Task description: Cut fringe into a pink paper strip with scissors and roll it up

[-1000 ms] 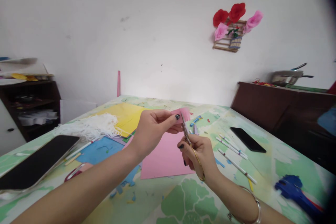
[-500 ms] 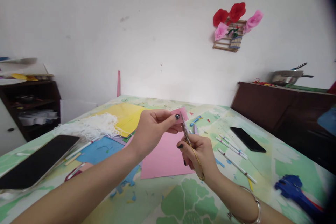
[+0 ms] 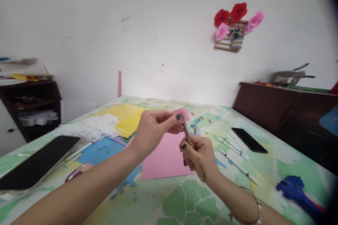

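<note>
Two holds: left hand [image 3: 151,130] fingers pinch small pink paper piece [image 3: 186,112] above surface [image 3: 174,200]; right hand [image 3: 207,153] fingers grasp gold-handled metal scissors [image 3: 187,134]. Paper probably light, easily creased: best held by left edge. Scissors likely rigid; grip handles.

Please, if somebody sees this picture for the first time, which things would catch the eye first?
Probably the bright red paper flowers come first, fixed with pink ones at the upper right of the white wall. Next, in the centre, the left hand holds a small pink paper piece at the gold-handled metal scissors in the right hand. The big black phone at the table's left also stands out.
</note>
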Demonstrator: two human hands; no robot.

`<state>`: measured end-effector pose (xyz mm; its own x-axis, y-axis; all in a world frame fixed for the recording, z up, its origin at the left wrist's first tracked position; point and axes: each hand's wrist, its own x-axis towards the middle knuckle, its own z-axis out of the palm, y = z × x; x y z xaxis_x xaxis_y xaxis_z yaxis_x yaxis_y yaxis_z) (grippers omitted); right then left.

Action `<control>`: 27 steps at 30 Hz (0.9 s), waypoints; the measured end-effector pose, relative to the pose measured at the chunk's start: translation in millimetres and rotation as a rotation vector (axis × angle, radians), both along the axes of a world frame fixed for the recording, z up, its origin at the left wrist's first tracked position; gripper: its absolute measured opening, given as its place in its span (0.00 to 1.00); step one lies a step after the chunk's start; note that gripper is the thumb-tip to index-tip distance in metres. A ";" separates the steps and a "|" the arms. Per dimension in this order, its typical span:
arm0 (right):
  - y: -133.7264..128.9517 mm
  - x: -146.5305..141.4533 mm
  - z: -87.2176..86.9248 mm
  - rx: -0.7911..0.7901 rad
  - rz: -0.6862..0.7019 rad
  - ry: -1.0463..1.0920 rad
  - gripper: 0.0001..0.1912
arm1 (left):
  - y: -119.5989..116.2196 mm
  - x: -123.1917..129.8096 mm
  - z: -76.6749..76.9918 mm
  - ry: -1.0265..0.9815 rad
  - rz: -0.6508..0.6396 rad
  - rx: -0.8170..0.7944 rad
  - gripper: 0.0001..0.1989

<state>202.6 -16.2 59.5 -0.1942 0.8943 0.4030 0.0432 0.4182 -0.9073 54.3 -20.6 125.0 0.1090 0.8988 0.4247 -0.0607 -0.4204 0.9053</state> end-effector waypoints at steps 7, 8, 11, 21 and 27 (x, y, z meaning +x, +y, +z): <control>-3.0 -0.6 4.1 -0.022 0.070 0.038 0.28 | 1.3 0.2 -0.6 0.007 -0.005 -0.005 0.08; -3.1 -0.9 4.7 -0.026 0.078 0.041 0.29 | 1.3 0.3 -0.6 0.007 -0.005 -0.004 0.08; -2.3 -1.4 4.7 -0.032 0.084 0.045 0.28 | 1.3 0.6 -0.6 0.013 0.000 -0.004 0.08; 1.5 0.1 -0.8 -0.012 0.038 0.018 0.26 | 0.4 0.2 -1.6 0.013 0.006 0.000 0.07; -0.9 -0.8 2.9 -0.028 0.021 0.007 0.27 | 1.3 0.6 -1.4 0.020 0.008 0.002 0.08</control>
